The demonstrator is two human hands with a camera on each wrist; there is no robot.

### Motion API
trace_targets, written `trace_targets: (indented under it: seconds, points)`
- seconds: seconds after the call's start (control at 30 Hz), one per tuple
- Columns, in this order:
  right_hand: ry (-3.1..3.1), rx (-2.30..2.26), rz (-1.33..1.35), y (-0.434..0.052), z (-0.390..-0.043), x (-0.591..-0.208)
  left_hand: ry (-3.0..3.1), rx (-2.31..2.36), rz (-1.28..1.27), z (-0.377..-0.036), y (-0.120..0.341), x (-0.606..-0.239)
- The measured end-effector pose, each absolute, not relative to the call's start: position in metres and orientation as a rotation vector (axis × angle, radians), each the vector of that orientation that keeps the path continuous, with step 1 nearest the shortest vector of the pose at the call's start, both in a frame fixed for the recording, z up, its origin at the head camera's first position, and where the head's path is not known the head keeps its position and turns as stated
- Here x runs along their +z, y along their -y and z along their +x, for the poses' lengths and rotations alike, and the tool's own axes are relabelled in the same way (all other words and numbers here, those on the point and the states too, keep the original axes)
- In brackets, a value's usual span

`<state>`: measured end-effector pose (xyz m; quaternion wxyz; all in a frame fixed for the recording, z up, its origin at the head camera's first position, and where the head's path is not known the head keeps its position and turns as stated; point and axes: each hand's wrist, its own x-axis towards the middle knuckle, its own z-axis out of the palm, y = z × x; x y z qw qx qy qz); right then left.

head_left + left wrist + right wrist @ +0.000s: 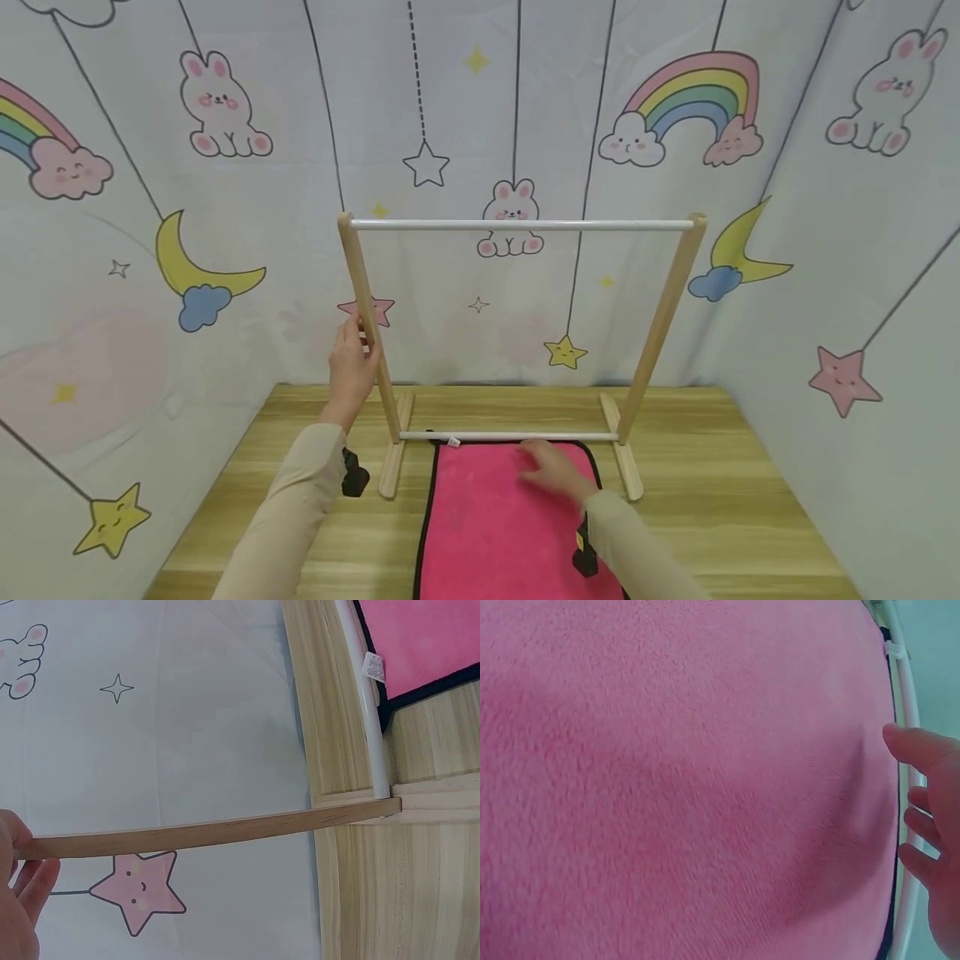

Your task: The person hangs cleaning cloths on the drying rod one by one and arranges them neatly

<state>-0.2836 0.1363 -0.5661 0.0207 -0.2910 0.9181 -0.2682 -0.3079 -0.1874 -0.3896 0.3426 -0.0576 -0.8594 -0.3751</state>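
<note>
Nearest the viewer lies one pink towel point(510, 525) with black edging, flat on the wooden table point(712, 500), its far edge just short of the lower white rail point(510, 436) of the rack. The right hand point(555, 471) rests on that far end of the towel, fingers point(919, 746) relaxed and slightly apart, gripping nothing; the blur on it makes any finer reading of its pose uncertain. A small white label point(373, 667) shows at the towel's far left corner, beside the rail. Farther back, the left hand point(351, 367) holds the left wooden post point(367, 325) of the single drying rack partway up, thumb and fingers curled round it. The rack has two slanted posts, two flat feet and two white rails; the top rail point(521, 224) is bare. Behind it hangs a backdrop printed with bunnies, stars, moons and rainbows. The rack looks light and leans back, so a pull or push from the left hand could tip or slide it on the smooth table. The towel's thick pile could also bunch under flat fingers instead of lifting cleanly.
</note>
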Motion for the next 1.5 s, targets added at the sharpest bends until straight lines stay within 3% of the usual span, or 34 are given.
trace_targets:
  seconds: [0.5, 0.9, 1.1, 1.3, 1.5]
  points:
    - [-2.886, -0.818, -0.844, -0.121, -0.286, -0.575, 2.206, -0.944, -0.17, -0.309, 0.188, -0.393]
    - [-3.001, -0.373, -1.219, -0.121, -0.262, -0.583, 2.209, -0.947, -0.162, -0.308, 0.187, -0.391]
    - [-3.069, -0.439, -1.261, -0.117, -0.258, -0.587, 2.211, -0.938, -0.167, -0.31, 0.188, -0.391]
    - [-3.126, -0.637, -1.205, -0.115, -0.259, -0.594, 2.204, -0.919, -0.185, -0.309, 0.188, -0.393]
    - [-2.963, -0.965, -0.944, -0.113, -0.265, -0.59, 2.191, -0.908, -0.192, -0.309, 0.188, -0.394]
